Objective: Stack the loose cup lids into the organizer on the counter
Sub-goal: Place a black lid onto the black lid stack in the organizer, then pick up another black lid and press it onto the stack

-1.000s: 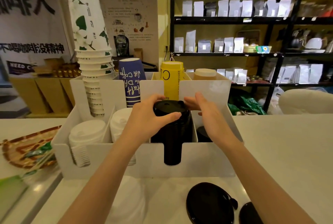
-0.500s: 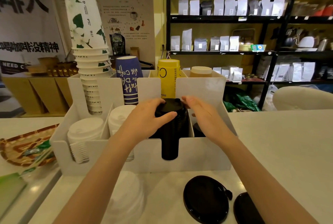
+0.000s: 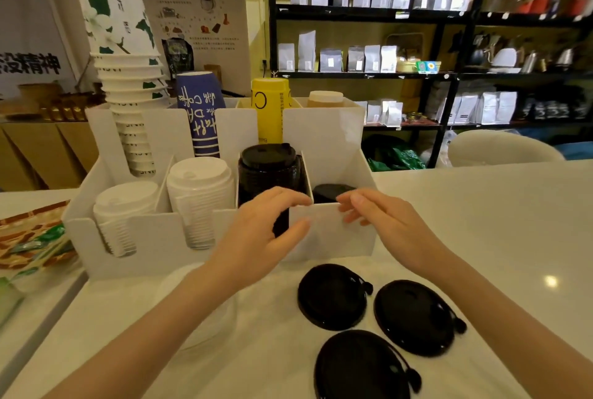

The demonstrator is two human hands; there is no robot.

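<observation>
Three loose black lids lie flat on the white desk (image 3: 481, 212) near its front edge: one (image 3: 332, 296) just in front of the organizer (image 3: 330, 231), a second (image 3: 415, 316) beside it toward the right edge, a third (image 3: 361, 366) nearest the front edge. The white organizer stands farther back, toward the left edge, and its front row holds two stacks of white lids (image 3: 125, 199) (image 3: 200, 182), a tall stack of black lids (image 3: 269, 170), and a short black stack (image 3: 332, 191) in the rightmost compartment. The left hand (image 3: 256, 238) hovers at the organizer's front wall before the tall black stack, its grip apart and empty. The right hand (image 3: 385, 222) sits beside it at the rightmost compartment's rim, its grip likewise apart, fingers loosely curled, holding nothing. Stacked paper cups (image 3: 128, 87) rise from the back row.
</observation>
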